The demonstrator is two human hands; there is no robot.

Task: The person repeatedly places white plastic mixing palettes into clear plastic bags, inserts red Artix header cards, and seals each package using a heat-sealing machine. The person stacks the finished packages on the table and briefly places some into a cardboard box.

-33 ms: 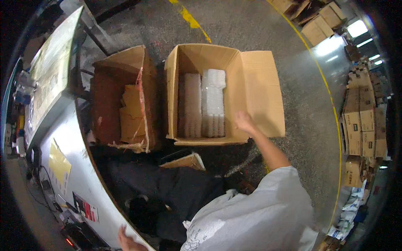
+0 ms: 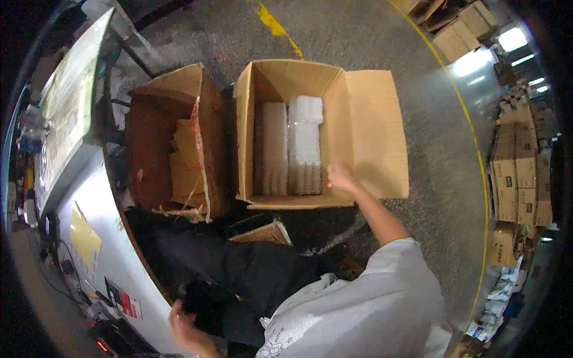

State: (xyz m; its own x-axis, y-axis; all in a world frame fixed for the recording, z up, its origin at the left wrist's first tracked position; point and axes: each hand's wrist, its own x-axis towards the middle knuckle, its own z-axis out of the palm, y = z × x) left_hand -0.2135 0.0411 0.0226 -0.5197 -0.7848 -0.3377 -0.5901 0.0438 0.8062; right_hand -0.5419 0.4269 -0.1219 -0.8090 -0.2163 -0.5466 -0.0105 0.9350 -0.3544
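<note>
Your right hand (image 2: 341, 176): fingers curled, hold unclear, at near-right corner of tan corrugated-cardboard box (image 2: 341, 132). Inside, toward left edge: two ribbed translucent-white plastic stacks (image 2: 306, 146). Your left hand (image 2: 186, 329): loosely open, empty, beside smooth pale-grey bench (image 2: 119, 256).

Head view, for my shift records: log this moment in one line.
right hand: at open box | left hand: near desk | inside box: two white stacks | grips: unclear

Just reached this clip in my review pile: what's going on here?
The person's curled, bare right hand is over an open, brown cardboard box, right of two whitish stacks of thin, plastic-looking pieces inside; whether it grips anything is unclear. The bare left hand is near the edge of a smooth, white table.
</note>
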